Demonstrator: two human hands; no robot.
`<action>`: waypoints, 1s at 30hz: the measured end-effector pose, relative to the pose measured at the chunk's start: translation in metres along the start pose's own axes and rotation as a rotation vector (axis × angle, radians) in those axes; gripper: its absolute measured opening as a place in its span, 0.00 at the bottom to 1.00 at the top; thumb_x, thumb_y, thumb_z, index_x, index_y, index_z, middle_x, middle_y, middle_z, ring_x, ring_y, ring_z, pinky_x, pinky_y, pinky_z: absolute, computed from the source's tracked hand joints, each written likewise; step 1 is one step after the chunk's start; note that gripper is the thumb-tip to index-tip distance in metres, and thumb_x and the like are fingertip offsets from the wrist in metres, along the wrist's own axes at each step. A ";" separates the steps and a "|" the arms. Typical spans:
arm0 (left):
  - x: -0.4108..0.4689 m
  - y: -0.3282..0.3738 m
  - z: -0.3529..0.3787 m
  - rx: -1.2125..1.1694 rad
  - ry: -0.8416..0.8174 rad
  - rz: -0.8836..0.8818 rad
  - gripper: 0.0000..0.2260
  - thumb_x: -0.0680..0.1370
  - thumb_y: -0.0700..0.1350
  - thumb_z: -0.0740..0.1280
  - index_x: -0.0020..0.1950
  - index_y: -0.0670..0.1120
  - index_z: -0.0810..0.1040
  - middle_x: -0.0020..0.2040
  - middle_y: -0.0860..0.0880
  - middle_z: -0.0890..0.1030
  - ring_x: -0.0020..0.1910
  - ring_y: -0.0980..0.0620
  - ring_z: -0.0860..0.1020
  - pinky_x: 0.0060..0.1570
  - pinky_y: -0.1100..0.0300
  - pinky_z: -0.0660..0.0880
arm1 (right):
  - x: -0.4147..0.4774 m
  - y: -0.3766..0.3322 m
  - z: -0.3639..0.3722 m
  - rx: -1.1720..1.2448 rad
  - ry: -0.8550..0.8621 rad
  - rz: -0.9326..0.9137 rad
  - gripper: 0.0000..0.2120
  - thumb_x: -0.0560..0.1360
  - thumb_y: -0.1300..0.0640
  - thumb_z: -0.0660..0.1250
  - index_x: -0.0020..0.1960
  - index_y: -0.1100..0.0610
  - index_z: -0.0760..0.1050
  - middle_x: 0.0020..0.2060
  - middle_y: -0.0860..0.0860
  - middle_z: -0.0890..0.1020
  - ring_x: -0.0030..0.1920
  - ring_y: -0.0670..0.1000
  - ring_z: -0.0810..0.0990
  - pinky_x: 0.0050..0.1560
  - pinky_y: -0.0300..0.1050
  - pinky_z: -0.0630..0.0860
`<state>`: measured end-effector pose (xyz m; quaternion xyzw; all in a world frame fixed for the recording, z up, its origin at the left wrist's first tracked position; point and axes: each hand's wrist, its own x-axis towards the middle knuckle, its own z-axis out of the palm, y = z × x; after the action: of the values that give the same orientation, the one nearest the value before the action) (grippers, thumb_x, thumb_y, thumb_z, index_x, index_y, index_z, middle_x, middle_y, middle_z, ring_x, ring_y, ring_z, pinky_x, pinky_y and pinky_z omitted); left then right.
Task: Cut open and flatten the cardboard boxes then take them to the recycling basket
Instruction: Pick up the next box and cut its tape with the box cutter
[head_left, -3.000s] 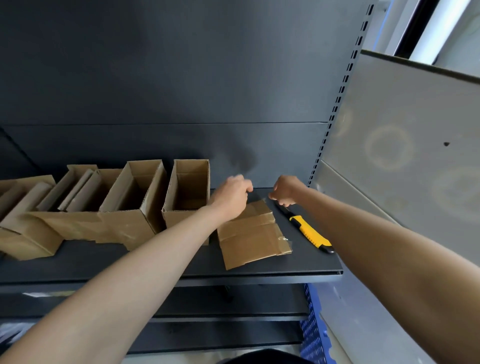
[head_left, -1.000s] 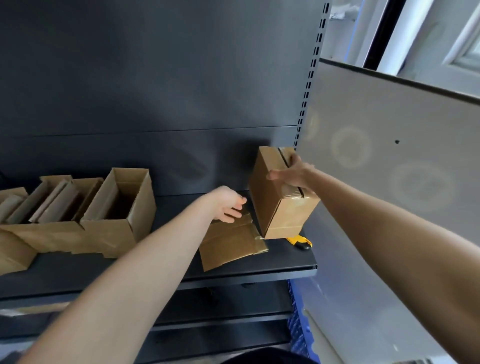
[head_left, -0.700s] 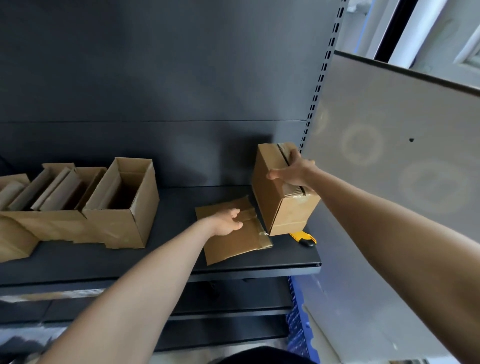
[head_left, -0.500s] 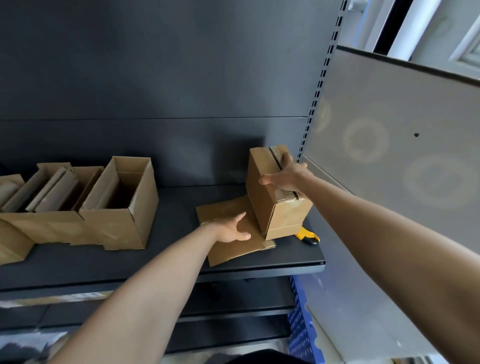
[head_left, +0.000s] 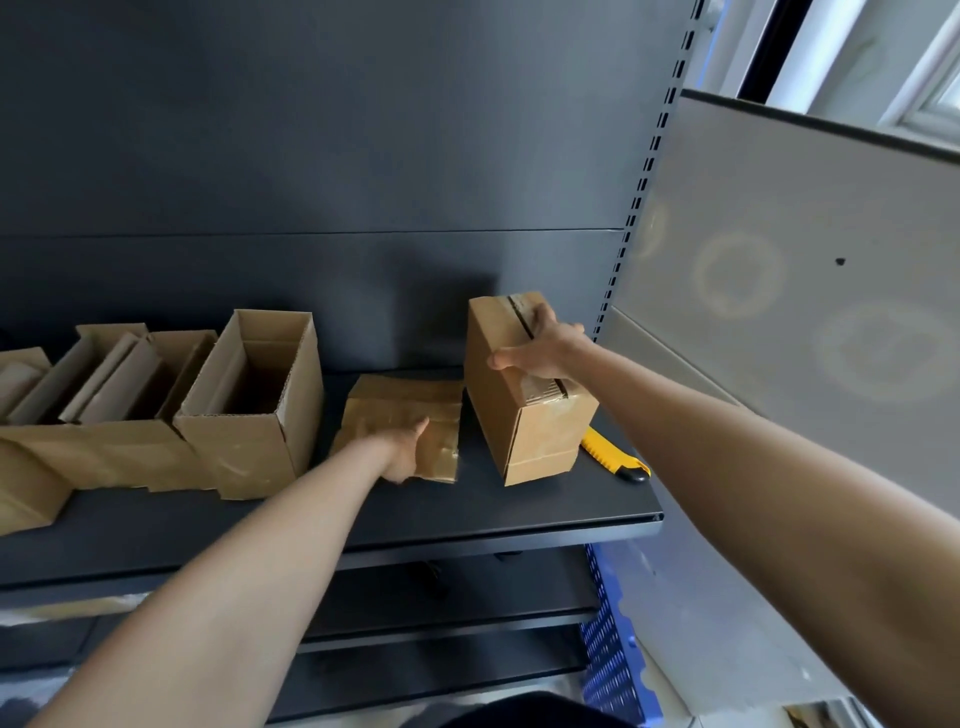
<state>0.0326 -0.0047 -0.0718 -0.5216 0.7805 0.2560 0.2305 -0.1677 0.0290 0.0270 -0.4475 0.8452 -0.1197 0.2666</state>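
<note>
A closed, taped cardboard box (head_left: 519, 415) stands upright at the right end of the dark shelf (head_left: 519, 514). My right hand (head_left: 543, 348) grips it from above, thumb on the left face and fingers over the taped top seam. A flattened cardboard piece (head_left: 410, 405) lies just left of the box. My left hand (head_left: 405, 452) holds its near edge, with the thumb on top and the fingers hidden. A yellow utility knife (head_left: 613, 457) lies on the shelf right of the box, partly hidden behind it.
Several open cardboard boxes (head_left: 254, 400) stand in a row along the left of the shelf. A perforated upright (head_left: 639, 208) and a grey side panel (head_left: 805, 260) close off the right. A blue basket (head_left: 608, 649) shows below the shelf.
The box has come down and stands on the shelf under my right hand. My left hand has drawn the flattened cardboard to the left, clear of the box.
</note>
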 end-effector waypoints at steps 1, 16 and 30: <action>-0.003 0.001 -0.007 -0.087 0.091 0.024 0.37 0.77 0.33 0.57 0.79 0.52 0.41 0.77 0.42 0.58 0.73 0.41 0.63 0.73 0.45 0.58 | 0.000 -0.004 0.003 0.006 -0.013 0.004 0.52 0.64 0.35 0.73 0.76 0.43 0.47 0.64 0.58 0.64 0.62 0.63 0.71 0.60 0.59 0.75; -0.042 0.069 -0.053 -0.618 0.310 0.255 0.39 0.74 0.51 0.72 0.79 0.48 0.53 0.77 0.47 0.55 0.73 0.45 0.61 0.70 0.50 0.63 | 0.016 0.031 0.001 0.002 -0.043 0.041 0.09 0.80 0.64 0.55 0.46 0.61 0.74 0.34 0.54 0.75 0.31 0.50 0.73 0.29 0.39 0.71; -0.030 0.117 -0.057 -0.172 0.394 -0.099 0.52 0.67 0.71 0.66 0.78 0.43 0.49 0.73 0.41 0.56 0.72 0.39 0.58 0.67 0.46 0.61 | 0.077 0.113 0.070 -0.350 -0.145 0.030 0.22 0.72 0.54 0.71 0.63 0.60 0.71 0.61 0.57 0.74 0.64 0.61 0.72 0.60 0.53 0.74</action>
<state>-0.0715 0.0173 0.0089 -0.6171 0.7591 0.2031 0.0403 -0.2421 0.0328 -0.1068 -0.4819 0.8382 0.0654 0.2466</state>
